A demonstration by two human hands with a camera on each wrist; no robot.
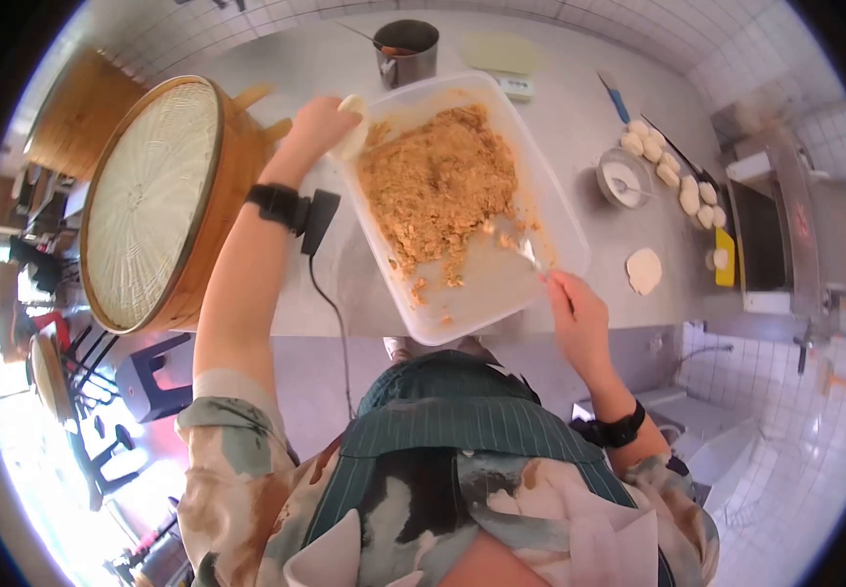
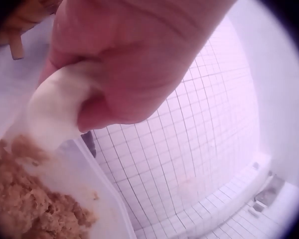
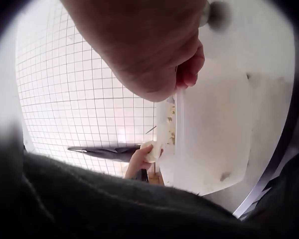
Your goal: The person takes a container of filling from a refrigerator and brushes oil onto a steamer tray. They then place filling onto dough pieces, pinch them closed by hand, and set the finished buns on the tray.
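A clear plastic tub [image 1: 550, 210] of brown minced filling [image 1: 437, 181] stands on the steel counter. My left hand [image 1: 330, 122] holds a pale round dough wrapper [image 1: 352, 125] cupped at the tub's far left rim. In the left wrist view the fingers [image 2: 124, 74] curl round the wrapper [image 2: 55, 112] just above the filling [image 2: 30, 199]. My right hand [image 1: 568, 298] grips the handle of a metal spatula [image 1: 513, 235] at the tub's near right side, its blade at the edge of the filling. In the right wrist view the hand [image 3: 154, 50] sits over the tub [image 3: 214, 129].
A large bamboo steamer [image 1: 154, 201] stands to the left of the tub. A metal pot [image 1: 405, 49] is behind it. At the right lie several dough balls [image 1: 672, 166], a small metal bowl [image 1: 623, 181] and a flat dough disc [image 1: 644, 269]. The counter edge runs near my body.
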